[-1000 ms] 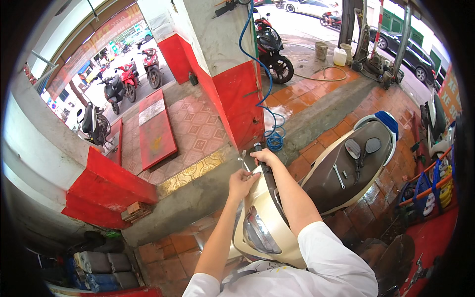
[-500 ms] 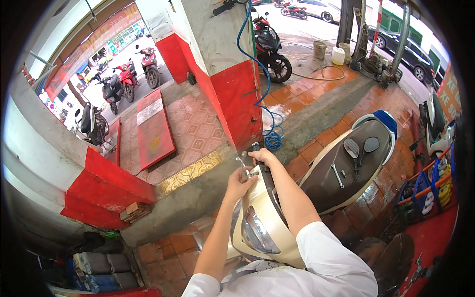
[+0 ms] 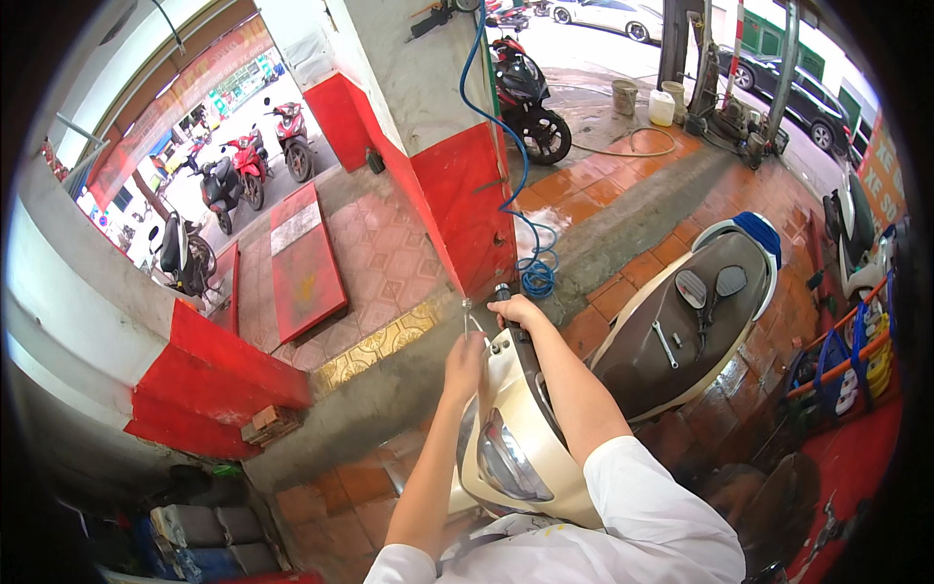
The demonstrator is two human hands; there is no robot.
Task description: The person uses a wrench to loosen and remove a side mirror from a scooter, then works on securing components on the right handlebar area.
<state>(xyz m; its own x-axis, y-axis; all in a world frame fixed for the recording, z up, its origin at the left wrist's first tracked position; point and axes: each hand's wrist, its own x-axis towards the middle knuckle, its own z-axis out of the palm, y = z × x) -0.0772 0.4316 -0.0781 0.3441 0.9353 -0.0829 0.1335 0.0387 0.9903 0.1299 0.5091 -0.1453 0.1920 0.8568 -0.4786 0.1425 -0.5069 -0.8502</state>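
A cream scooter (image 3: pixel 555 477) stands right in front of me, its headlight toward my body. My right hand (image 3: pixel 516 310) is wrapped round the black handlebar grip (image 3: pixel 502 292). To its left, my left hand (image 3: pixel 464 363) is smeared by motion, its fingers closed on a slim silver lever (image 3: pixel 469 316) that points away from me. Exactly how the fingers hold the lever is not clear. A small dark fitting (image 3: pixel 498 345) shows on the handlebar cover between my hands. Behind on the brown seat (image 3: pixel 632 360) lie a wrench (image 3: pixel 664 344) and two mirrors (image 3: pixel 691 289).
A coiled blue hose (image 3: pixel 538 276) hangs down the red and white pillar (image 3: pixel 457 195) beyond the handlebar. Bricks (image 3: pixel 270 424) lie by the low wall at left. On the right stands a rack of blue and orange bins (image 3: pixel 842 365). Parked motorbikes (image 3: pixel 526 107) are outside.
My left hand has turned and shifted slightly, and the silver lever has swung with it away from the dark fitting. My right hand stays on the grip.
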